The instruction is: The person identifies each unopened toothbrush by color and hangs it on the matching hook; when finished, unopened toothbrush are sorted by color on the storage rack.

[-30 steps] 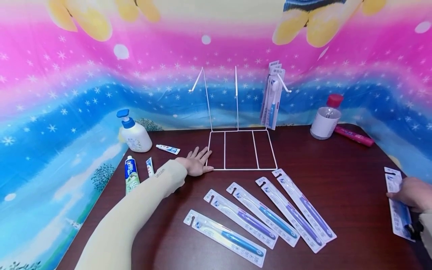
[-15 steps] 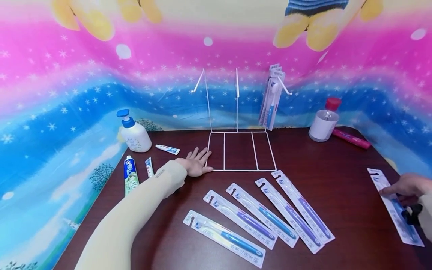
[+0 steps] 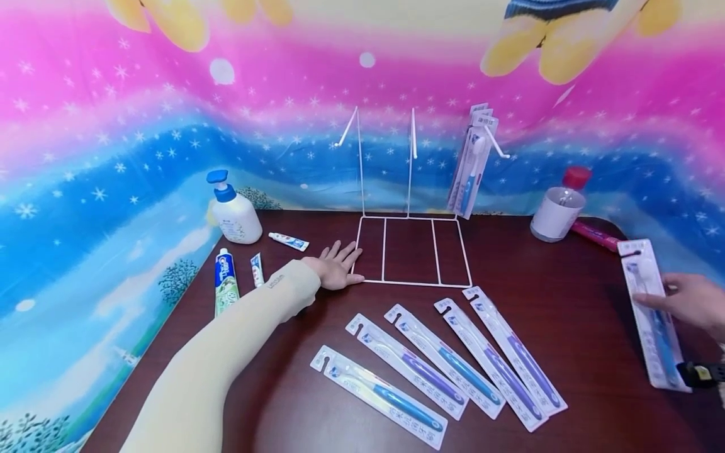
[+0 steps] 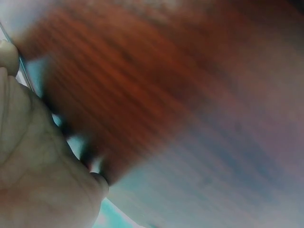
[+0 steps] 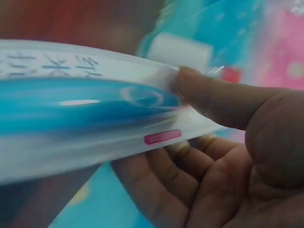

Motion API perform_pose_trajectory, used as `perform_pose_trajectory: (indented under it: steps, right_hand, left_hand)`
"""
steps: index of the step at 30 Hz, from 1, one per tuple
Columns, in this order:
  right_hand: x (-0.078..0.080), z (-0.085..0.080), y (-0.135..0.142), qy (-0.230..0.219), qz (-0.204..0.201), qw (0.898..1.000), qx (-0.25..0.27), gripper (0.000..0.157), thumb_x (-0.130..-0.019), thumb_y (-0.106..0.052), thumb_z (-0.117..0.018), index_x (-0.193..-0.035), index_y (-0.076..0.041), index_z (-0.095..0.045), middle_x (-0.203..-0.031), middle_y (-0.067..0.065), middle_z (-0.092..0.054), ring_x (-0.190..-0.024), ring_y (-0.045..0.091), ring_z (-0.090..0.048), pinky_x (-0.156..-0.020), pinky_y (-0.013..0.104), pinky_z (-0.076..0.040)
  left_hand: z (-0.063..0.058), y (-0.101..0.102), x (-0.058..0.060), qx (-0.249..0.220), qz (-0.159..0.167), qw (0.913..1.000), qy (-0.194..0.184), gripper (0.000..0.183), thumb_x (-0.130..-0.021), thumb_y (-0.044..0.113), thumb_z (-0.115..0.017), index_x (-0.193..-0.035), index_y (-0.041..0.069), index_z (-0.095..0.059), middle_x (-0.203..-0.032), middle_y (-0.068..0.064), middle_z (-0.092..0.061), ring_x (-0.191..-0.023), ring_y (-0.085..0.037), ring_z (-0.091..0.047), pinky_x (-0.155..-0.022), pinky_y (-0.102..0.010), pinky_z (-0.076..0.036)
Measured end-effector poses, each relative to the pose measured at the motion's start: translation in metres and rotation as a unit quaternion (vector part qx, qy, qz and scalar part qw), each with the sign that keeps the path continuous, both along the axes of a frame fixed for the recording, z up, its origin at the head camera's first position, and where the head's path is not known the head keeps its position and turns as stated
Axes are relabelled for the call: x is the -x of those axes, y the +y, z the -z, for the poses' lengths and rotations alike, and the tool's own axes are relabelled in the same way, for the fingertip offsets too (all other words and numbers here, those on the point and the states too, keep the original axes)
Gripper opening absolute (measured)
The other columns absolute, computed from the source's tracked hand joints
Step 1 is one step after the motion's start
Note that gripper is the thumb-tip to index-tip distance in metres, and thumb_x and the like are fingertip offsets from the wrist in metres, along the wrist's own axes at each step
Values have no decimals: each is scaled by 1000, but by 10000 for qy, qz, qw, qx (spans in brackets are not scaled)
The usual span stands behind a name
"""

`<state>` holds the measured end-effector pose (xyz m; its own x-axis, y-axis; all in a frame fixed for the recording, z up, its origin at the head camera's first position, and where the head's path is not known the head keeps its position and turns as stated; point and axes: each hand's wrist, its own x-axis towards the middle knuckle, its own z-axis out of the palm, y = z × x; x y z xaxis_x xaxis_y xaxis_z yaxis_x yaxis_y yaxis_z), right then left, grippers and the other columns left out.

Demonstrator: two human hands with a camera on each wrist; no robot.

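My right hand (image 3: pixel 693 302) holds a packaged toothbrush (image 3: pixel 657 333) with a blue handle near the table's right side. In the right wrist view its thumb presses the front of the pack while the fingers lie curled behind. My left hand (image 3: pixel 337 265) rests with fingers spread at the left front corner of a white wire rack (image 3: pixel 416 283). Several packaged toothbrushes hang from the rack's right hook, a blue-handled one (image 3: pixel 469 179) foremost. Fanned out on the table before the rack lie several more packs, among them a blue-handled toothbrush (image 3: pixel 379 397) and a purple-handled toothbrush (image 3: pixel 523 352).
A white pump bottle (image 3: pixel 238 217) stands at the back left, near a large toothpaste tube (image 3: pixel 226 283) and two small tubes (image 3: pixel 289 241). At the back right are a red-capped bottle (image 3: pixel 557 214) and a pink tube (image 3: pixel 596 235). Patterned cloth surrounds the table.
My right hand has brought the toothbrush pack up from the table's right side, its face now turned more toward the head camera. The left hand stays on the rack's corner; the head view shifts slightly.
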<state>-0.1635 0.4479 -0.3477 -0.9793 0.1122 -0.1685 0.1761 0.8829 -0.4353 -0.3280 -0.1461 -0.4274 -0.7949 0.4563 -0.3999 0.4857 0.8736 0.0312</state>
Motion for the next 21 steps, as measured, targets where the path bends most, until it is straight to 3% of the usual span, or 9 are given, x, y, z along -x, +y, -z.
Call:
perform_pose_trajectory:
  steps: [1,4,9,17,21]
  right_hand:
    - [1,-5,-10,119,-19,9999,47,70,-87,-45,-58,-111,19,-41,-75,17,-60,-62,23,-57,-52,35,-47]
    - [2,-22,-44,606,-282,9976,153,60,-91,-40,-54,-114,15,-44,-80,22,-61,-64,24,-58,-52,33,-46]
    - [5,-41,-97,1326,-399,9897,374,55,-93,-39,-51,-119,8,-46,-92,30,-60,-65,24,-58,-50,33,-45]
    - [7,-68,-165,1798,-607,9783,832,66,-89,-50,-49,-137,-5,-41,-119,26,-51,-95,43,-56,-70,57,-47]
    - [12,-78,-190,2039,-724,9711,1006,63,-89,-47,-52,-137,-7,-41,-122,24,-51,-99,43,-55,-74,60,-45]
  left_hand:
    - [-3,0,-2,5,18,10000,15,78,-90,65,-24,-149,22,5,-153,0,11,-136,-34,13,-108,-47,-2]
    - [-11,2,-8,-34,-4,10000,-35,77,-91,63,-25,-149,21,4,-153,-2,10,-137,-34,10,-108,-48,-3]
    - [-8,1,-5,-128,-6,9999,-75,79,-90,65,-24,-149,21,4,-153,-1,10,-136,-33,12,-108,-48,-1]
    - [-6,1,-3,-175,-26,9998,-122,79,-90,65,-25,-149,21,3,-153,0,11,-136,-33,14,-108,-48,0]
    - [1,0,2,-108,-18,9999,-93,80,-88,68,-24,-148,23,6,-153,2,14,-135,-32,16,-108,-48,1]
